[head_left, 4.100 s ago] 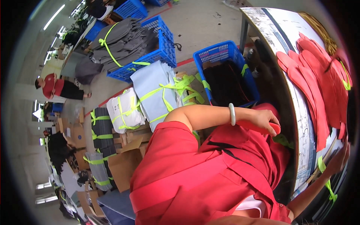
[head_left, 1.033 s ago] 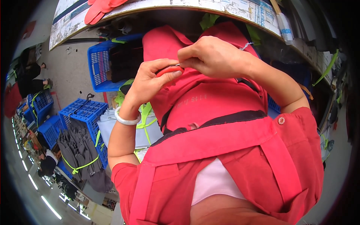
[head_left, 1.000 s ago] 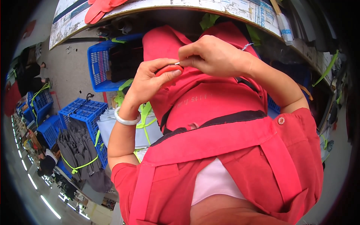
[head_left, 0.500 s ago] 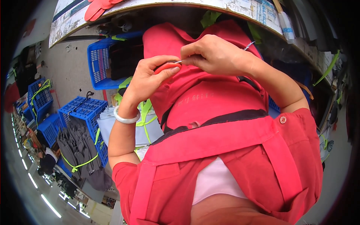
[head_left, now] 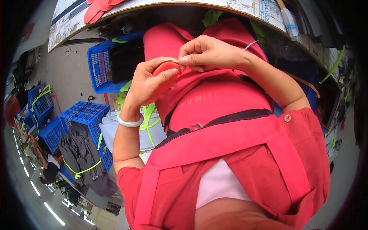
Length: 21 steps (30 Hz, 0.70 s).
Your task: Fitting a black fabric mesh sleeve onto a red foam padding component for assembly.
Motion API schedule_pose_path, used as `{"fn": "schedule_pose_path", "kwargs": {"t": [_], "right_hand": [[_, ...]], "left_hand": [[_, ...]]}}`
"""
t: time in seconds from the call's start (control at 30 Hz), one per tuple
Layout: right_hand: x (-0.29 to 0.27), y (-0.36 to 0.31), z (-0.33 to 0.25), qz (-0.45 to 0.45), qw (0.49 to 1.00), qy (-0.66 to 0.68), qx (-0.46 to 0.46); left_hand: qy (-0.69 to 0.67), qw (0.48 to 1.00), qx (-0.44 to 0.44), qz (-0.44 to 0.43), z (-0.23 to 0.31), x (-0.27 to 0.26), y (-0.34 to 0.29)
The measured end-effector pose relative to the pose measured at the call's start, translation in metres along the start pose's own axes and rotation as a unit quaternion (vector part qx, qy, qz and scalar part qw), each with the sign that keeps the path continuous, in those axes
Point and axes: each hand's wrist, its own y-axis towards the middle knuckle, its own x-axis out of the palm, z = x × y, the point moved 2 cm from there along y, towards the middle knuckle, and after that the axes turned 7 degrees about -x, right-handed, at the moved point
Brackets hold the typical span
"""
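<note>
My left hand (head_left: 145, 80), with a white bangle (head_left: 130, 122) at its wrist, holds a red rounded piece (head_left: 165, 68) between thumb and fingers. The piece looks flat and flexible; part of it is hidden by my fingers. Between the hands, a thin metal needle-like piece (head_left: 174, 61) reaches from the top edge of the red piece to the fingertips of my right hand (head_left: 211, 53). That hand is closed in a pinch on it. Both hands are above my lap, over a red apron (head_left: 214, 103).
A worn worktable (head_left: 69, 30) runs along the top, with several red rounded pieces (head_left: 96, 11) on it. To the left are a blue crate (head_left: 99, 71) holding dark material, another blue crate (head_left: 90, 115), a tied grey bundle (head_left: 78, 153) and a white bundle (head_left: 111, 128).
Both hands have shifted slightly left. My right hand has turned, so its thumb and curled fingers show more. The red piece shows more of its face.
</note>
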Motion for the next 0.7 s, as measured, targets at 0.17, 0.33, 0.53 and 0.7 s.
{"fn": "schedule_pose_path", "kwargs": {"t": [0.17, 0.33, 0.53, 0.7], "right_hand": [[-0.003, -0.009, 0.001, 0.065, 0.997, -0.037, -0.031], [0.014, -0.005, -0.009, 0.064, 0.989, -0.102, -0.087], [0.016, -0.002, 0.004, 0.062, 0.977, -0.116, -0.168], [0.019, -0.001, 0.014, -0.016, 0.949, 0.309, -0.053]], "left_hand": [[-0.055, 0.998, 0.004, -0.005, 0.005, -0.012, -0.005], [-0.056, 0.998, 0.006, -0.013, 0.006, -0.013, -0.008], [-0.065, 0.997, 0.015, -0.033, 0.003, -0.01, -0.004], [-0.077, 0.995, 0.061, -0.031, 0.005, -0.007, -0.002]]}}
